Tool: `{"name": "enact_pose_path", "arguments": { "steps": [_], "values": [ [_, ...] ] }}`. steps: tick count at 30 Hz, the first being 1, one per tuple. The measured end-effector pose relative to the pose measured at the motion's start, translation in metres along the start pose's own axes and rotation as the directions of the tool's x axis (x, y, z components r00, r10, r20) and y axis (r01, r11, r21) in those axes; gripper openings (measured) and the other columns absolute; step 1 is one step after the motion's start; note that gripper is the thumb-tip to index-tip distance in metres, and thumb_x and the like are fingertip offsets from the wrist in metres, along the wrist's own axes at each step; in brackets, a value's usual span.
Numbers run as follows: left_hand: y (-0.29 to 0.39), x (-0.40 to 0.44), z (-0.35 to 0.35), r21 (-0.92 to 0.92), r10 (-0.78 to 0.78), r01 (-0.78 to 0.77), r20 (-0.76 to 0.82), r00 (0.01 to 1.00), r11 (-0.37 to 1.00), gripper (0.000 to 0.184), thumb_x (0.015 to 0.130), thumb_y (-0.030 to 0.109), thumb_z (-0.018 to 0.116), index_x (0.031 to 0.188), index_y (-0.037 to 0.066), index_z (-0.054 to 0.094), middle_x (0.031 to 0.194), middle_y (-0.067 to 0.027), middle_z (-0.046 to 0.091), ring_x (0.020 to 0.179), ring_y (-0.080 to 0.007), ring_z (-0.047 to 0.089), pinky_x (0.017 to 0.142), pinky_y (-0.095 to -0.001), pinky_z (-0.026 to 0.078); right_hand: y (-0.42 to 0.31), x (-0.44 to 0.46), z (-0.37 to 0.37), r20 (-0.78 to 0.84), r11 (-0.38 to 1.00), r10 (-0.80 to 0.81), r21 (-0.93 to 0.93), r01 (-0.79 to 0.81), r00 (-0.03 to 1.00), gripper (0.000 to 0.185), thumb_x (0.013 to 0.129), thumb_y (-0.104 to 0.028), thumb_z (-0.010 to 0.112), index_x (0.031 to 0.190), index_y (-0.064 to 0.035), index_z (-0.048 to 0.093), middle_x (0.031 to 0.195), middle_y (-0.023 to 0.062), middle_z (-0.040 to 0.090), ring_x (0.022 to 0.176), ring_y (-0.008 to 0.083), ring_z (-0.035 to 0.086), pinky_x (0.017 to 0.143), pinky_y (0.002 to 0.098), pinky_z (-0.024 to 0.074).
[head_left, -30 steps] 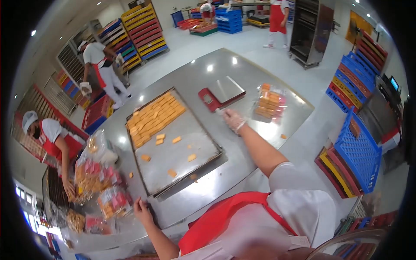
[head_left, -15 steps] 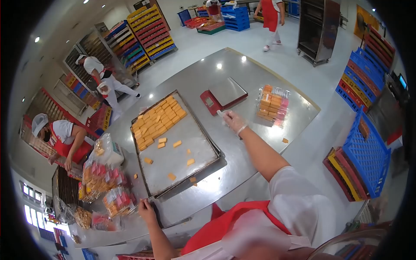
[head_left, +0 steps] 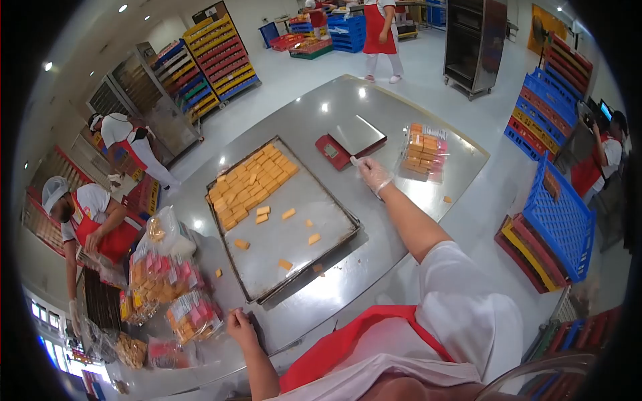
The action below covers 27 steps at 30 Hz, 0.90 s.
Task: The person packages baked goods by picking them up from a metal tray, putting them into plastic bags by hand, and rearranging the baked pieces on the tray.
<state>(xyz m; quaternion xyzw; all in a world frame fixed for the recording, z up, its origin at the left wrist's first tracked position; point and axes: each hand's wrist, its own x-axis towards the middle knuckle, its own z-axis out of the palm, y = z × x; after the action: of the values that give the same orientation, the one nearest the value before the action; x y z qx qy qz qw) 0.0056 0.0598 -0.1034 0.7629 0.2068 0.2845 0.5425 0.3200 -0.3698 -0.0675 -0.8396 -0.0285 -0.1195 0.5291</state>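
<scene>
My right hand (head_left: 373,175), in a clear glove, is at the near corner of the red kitchen scale (head_left: 356,136). Its fingers are drawn together, with a whitish tip sticking out that may be loose glove; what they hold, if anything, I cannot make out. My left hand (head_left: 241,326) is closed beside the table's near edge, below the baking tray (head_left: 294,230); its palm is hidden. Rectangular yellow-brown pastry pieces (head_left: 251,184) fill the tray's far-left part, with several loose ones nearer me. A clear pack of pastries (head_left: 424,154) lies right of the scale.
Filled plastic packs (head_left: 160,274) crowd the table's left side beside a co-worker (head_left: 100,220) in a red apron. Loose pastry pieces lie on the steel table (head_left: 281,117). A blue crate (head_left: 562,224) stands to the right; a tall rack (head_left: 475,43) stands behind the table.
My view has shifted slightly. Both hands stay near the same places. The walking person at the back has moved left, the left co-worker's arms have shifted, and another person has appeared at the right.
</scene>
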Motion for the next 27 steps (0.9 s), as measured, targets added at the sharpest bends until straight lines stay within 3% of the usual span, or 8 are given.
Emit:
{"name": "enact_pose_path", "arguments": {
  "steps": [7, 10, 13, 15, 19, 22, 25, 27],
  "values": [
    [0.007, -0.001, 0.003, 0.025, -0.015, 0.016, -0.046, 0.999, 1.000, 0.019, 0.085, 0.019, 0.050, 0.077, 0.003, 0.056, 0.060, 0.0002, 0.048, 0.053, -0.0057, 0.042, 0.049, -0.0200, 0.034, -0.003, 0.001, 0.002, 0.046, 0.995, -0.032, -0.092, 0.036, 0.998, 0.027, 0.083, -0.033, 0.047, 0.093, -0.0089, 0.055, 0.084, 0.0161, 0.058, 0.080, 0.0314, 0.055, 0.069, 0.0383, 0.0421],
    [0.013, 0.001, 0.006, 0.131, 0.023, -0.012, -0.088, 0.996, 0.991, 0.021, 0.085, 0.019, 0.050, 0.076, 0.001, 0.056, 0.059, -0.0007, 0.049, 0.053, -0.0068, 0.043, 0.049, -0.0217, 0.035, -0.002, 0.002, 0.004, 0.043, 0.974, -0.103, -0.199, 0.109, 0.994, 0.026, 0.083, -0.030, 0.049, 0.093, -0.0070, 0.055, 0.082, 0.0138, 0.059, 0.074, 0.0260, 0.057, 0.064, 0.0371, 0.0432],
    [0.016, 0.005, 0.008, 0.345, 0.146, -0.099, -0.112, 0.983, 0.933, 0.022, 0.084, 0.019, 0.051, 0.076, -0.001, 0.056, 0.059, -0.0012, 0.048, 0.054, -0.0076, 0.043, 0.050, -0.0232, 0.036, 0.004, 0.005, 0.011, 0.091, 0.994, -0.107, 0.016, 0.106, 0.990, 0.023, 0.083, -0.027, 0.051, 0.091, -0.0059, 0.056, 0.075, 0.0075, 0.057, 0.063, 0.0170, 0.054, 0.057, 0.0323, 0.0436],
    [-0.004, 0.008, 0.006, 0.031, -0.140, 0.148, -0.170, 0.975, 0.989, 0.021, 0.084, 0.019, 0.051, 0.077, 0.000, 0.057, 0.059, 0.0003, 0.047, 0.054, -0.0066, 0.042, 0.050, -0.0220, 0.036, -0.004, 0.001, 0.016, 0.168, 0.987, -0.006, 0.160, -0.021, 0.986, 0.022, 0.083, -0.026, 0.052, 0.091, -0.0056, 0.056, 0.072, 0.0034, 0.053, 0.060, 0.0122, 0.050, 0.054, 0.0281, 0.0427],
    [0.010, 0.004, 0.004, 0.010, -0.090, 0.094, -0.206, 0.974, 0.996, 0.021, 0.085, 0.021, 0.052, 0.084, 0.001, 0.060, 0.059, 0.0026, 0.046, 0.053, -0.0047, 0.039, 0.048, -0.0198, 0.034, 0.000, 0.004, 0.037, 0.415, 0.805, 0.145, 0.478, -0.351, 0.898, 0.023, 0.084, -0.026, 0.051, 0.095, -0.0066, 0.055, 0.068, -0.0004, 0.048, 0.056, 0.0086, 0.046, 0.052, 0.0232, 0.0417],
    [0.028, 0.006, 0.010, -0.011, -0.158, 0.159, -0.214, 0.964, 0.987, 0.023, 0.085, 0.022, 0.051, 0.089, 0.002, 0.061, 0.058, 0.0036, 0.044, 0.052, -0.0043, 0.038, 0.048, -0.0194, 0.033, -0.004, 0.008, 0.049, 0.564, 0.830, 0.195, 0.340, -0.441, 0.802, 0.029, 0.083, -0.029, 0.052, 0.103, -0.0067, 0.053, 0.075, 0.0027, 0.054, 0.064, 0.0132, 0.051, 0.057, 0.0271, 0.0436],
    [0.047, 0.029, 0.022, 0.050, -0.230, 0.237, -0.120, 0.966, 0.970, 0.032, 0.085, 0.028, 0.050, 0.097, 0.000, 0.058, 0.065, 0.0012, 0.049, 0.057, -0.0047, 0.043, 0.051, -0.0181, 0.035, -0.005, 0.019, 0.080, 0.364, 0.979, -0.192, 0.131, 0.154, 0.911, 0.044, 0.079, -0.039, 0.052, 0.110, -0.0083, 0.051, 0.085, 0.0102, 0.060, 0.077, 0.0236, 0.057, 0.067, 0.0333, 0.0440],
    [0.072, 0.043, 0.039, 0.229, -0.212, 0.215, -0.037, 0.977, 0.949, 0.039, 0.082, 0.032, 0.052, 0.103, -0.001, 0.056, 0.078, -0.0056, 0.058, 0.070, -0.0117, 0.053, 0.062, -0.0227, 0.041, -0.053, 0.013, 0.069, 0.485, 0.955, -0.074, -0.218, 0.203, 0.871, 0.052, 0.075, -0.045, 0.051, 0.113, -0.0086, 0.050, 0.093, 0.0153, 0.060, 0.086, 0.0299, 0.056, 0.075, 0.0355, 0.0418]
  ]
}}
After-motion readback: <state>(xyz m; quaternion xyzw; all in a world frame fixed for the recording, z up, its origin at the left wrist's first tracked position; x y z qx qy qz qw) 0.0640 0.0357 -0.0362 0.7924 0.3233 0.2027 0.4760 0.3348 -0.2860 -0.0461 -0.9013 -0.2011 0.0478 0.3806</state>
